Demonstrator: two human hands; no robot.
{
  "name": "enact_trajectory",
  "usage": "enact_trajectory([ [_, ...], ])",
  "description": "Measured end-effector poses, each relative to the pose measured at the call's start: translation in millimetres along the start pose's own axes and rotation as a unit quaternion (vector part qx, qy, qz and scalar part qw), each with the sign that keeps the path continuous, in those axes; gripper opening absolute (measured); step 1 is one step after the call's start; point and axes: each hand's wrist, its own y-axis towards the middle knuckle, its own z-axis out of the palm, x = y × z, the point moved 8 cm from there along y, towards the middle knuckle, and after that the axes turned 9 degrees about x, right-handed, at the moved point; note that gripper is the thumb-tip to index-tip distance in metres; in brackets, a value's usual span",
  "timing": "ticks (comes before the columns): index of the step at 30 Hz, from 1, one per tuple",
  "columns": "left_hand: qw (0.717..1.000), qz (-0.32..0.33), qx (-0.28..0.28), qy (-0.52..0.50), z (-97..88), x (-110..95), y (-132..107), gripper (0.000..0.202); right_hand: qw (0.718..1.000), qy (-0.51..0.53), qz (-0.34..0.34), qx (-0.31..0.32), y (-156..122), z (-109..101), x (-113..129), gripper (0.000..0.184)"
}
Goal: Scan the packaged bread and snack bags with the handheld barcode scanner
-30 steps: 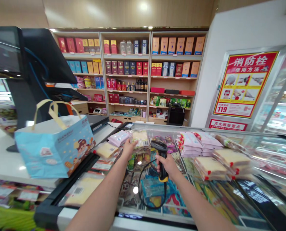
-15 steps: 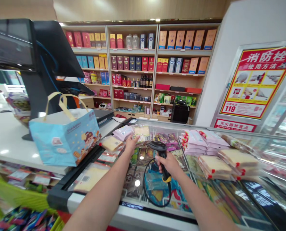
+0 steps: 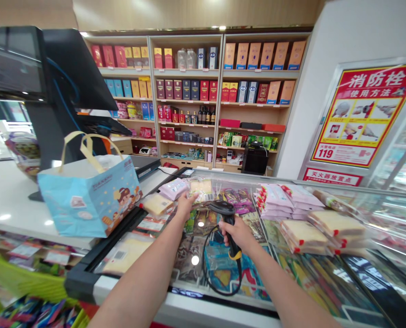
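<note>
My right hand (image 3: 235, 231) is wrapped round the grip of a black and yellow barcode scanner (image 3: 225, 209), its head tilted toward the left; its cable loops down below. With its fingers on the near left edge of a clear-wrapped pack of bread slices (image 3: 201, 186), my left hand (image 3: 185, 203) holds that pack just beyond the scanner. A barcode label on the pack faces up. To the left of that hand lie a pink-wrapped packet (image 3: 173, 187) and another bread pack (image 3: 158, 204). A further bread pack (image 3: 124, 255) rests nearer, beside my left forearm.
The glass-topped freezer (image 3: 185, 298) holds colourful packets under its lid. Stacked pink packets (image 3: 274, 200) and bread packs (image 3: 303, 232) sit at right. A blue shopping bag (image 3: 90, 196) stands on the left counter by a black monitor (image 3: 73, 68). Shelves of boxes line the back.
The view has shifted very slightly. Both hands keep their places, the scanner and the bread pack still in them.
</note>
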Motion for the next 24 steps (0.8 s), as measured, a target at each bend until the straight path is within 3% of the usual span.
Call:
enact_trajectory([
  [8, 1.000, -0.023, 0.006, -0.020, 4.1, -1, -3, 0.019, 1.000, 0.028, 0.000, -0.006, 4, 0, -1, 0.026],
  [12, 0.993, -0.028, 0.080, -0.079, 40.2, -9, -9, 0.010, 0.998, 0.060, -0.005, -0.034, -3, -15, 13, 0.031],
  [14, 0.989, -0.030, 0.115, -0.085, 71.9, -15, -14, 0.014, 0.996, 0.070, -0.018, -0.050, -13, -29, 26, 0.033],
  [17, 0.985, -0.016, 0.165, -0.050, 137.3, -26, -25, 0.025, 0.992, 0.080, -0.051, -0.082, -39, -59, 48, 0.033],
  [24, 0.966, 0.011, 0.256, -0.024, 332.0, -23, -62, 0.059, 0.960, 0.109, -0.140, -0.216, -123, -148, 88, 0.042],
])
